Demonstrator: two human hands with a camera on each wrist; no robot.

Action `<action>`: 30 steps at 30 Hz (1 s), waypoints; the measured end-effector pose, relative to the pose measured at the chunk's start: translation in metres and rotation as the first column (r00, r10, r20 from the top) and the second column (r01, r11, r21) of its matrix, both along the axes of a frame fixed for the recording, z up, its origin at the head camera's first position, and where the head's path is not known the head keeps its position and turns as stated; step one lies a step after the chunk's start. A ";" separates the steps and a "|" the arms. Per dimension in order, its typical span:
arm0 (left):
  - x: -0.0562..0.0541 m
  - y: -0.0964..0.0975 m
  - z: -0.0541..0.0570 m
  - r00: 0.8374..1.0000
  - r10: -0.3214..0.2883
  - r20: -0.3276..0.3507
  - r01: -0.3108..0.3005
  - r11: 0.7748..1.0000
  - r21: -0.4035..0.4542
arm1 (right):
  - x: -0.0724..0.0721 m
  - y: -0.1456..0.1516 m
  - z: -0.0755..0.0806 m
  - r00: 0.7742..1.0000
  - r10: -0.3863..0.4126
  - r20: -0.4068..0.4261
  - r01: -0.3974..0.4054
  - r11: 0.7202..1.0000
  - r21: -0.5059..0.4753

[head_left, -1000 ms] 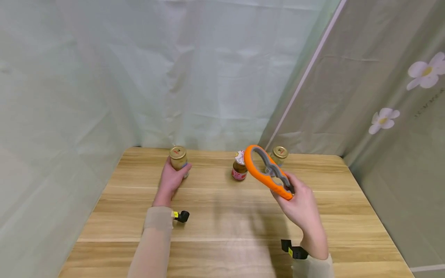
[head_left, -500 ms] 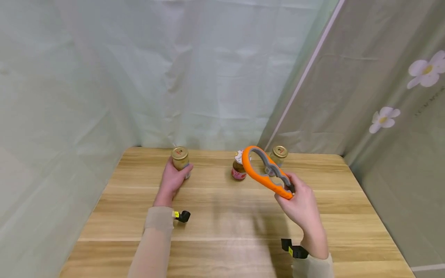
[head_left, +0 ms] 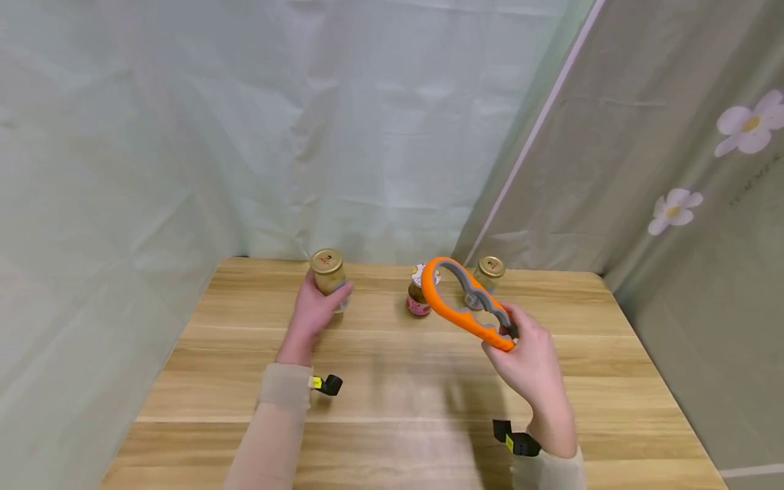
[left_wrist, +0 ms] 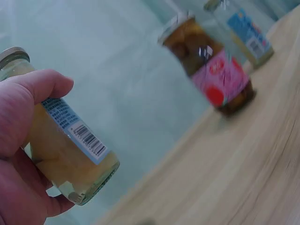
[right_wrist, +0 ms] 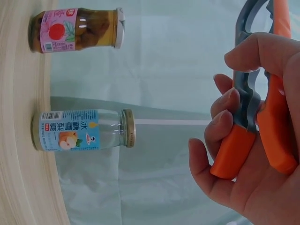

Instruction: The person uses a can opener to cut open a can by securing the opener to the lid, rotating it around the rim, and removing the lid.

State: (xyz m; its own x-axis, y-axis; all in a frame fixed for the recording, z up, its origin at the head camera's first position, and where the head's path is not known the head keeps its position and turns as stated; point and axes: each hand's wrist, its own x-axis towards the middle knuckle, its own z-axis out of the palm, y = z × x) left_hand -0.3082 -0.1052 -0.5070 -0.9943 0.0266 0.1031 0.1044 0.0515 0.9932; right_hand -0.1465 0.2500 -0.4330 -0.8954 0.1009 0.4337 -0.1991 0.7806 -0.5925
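Note:
My left hand (head_left: 315, 309) grips a glass bottle (head_left: 329, 271) with a gold lid and pale contents, at the back left. In the left wrist view, fingers and thumb wrap this bottle (left_wrist: 70, 140), its barcode label shows, and its base appears off the table. My right hand (head_left: 528, 354) holds an orange jar opener (head_left: 436, 299) with a grey, scalloped inner edge, raised over the table. In the right wrist view, the fingers curl round the opener's handles (right_wrist: 236, 152). The jaws stand apart, with nothing between them.
Behind the opener stand a dark jar (head_left: 418, 299) with a pink label and a patterned lid, and a second gold-lidded bottle (head_left: 490, 272) with a blue label. The wooden table (head_left: 392, 395) ends at a hanging curtain (head_left: 367, 136).
My left hand has carried its bottle a little to the right and slightly upward. The jar opener has shifted slightly left in my right hand, its tip now overlapping more of the dark jar.

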 end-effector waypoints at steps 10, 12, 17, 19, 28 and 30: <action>0.025 0.033 0.029 0.994 -0.100 -0.044 0.098 0.995 -0.031 | -0.002 -0.006 0.005 0.998 0.016 -0.059 -0.015 1.000 0.017; 0.032 0.038 0.034 0.992 -0.119 -0.042 0.116 0.992 -0.053 | -0.002 -0.007 0.005 0.997 0.023 -0.068 -0.021 1.000 0.019; 0.045 0.049 0.039 0.987 -0.154 -0.048 0.151 0.986 -0.063 | -0.004 -0.008 0.004 0.995 0.042 -0.087 -0.039 0.999 0.028; 0.048 0.054 0.038 0.985 -0.163 -0.062 0.159 0.985 -0.070 | -0.005 -0.009 0.003 0.994 0.053 -0.090 -0.050 0.998 0.032; 0.067 0.066 0.029 0.958 -0.277 -0.075 0.265 0.953 -0.146 | 0.000 -0.013 0.000 0.997 0.059 -0.054 -0.057 0.997 0.048; 0.072 0.068 0.029 0.950 -0.303 -0.068 0.290 0.945 -0.153 | 0.000 -0.015 0.000 0.996 0.067 -0.058 -0.064 0.996 0.061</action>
State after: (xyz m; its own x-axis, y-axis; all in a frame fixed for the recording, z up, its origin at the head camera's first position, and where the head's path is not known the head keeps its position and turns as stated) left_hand -0.2366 -0.0372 -0.4781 -0.9258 0.3397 0.1656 0.2246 0.1422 0.9640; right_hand -0.1462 0.2351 -0.4335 -0.8715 0.0157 0.4901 -0.2844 0.7980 -0.5314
